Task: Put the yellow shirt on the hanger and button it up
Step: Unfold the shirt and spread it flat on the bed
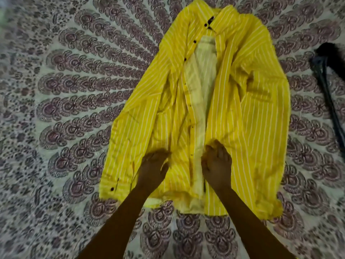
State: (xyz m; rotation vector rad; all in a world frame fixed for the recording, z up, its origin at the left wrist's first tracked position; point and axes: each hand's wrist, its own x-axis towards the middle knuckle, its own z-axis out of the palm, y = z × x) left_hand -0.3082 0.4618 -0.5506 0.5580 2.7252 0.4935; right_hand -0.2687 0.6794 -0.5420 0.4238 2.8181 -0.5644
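Preparing stage: yellow shirt (233,101) spread unbuttoned on the bed (65,90), left hand (153,168) and right hand (216,165) pressing flat near hem; next, fetching dark hanger (328,75) lying well apart at right

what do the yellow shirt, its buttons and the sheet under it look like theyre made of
Yellow shirt: thin woven cloth, probably cotton, matte; it creases softly and its inside looks paler.
Buttons: small, dark and hard-looking, likely plastic; too small to tell the finish.
Patterned sheet: flat printed fabric, likely cotton, matte, with a repeating maroon motif on a pale ground.
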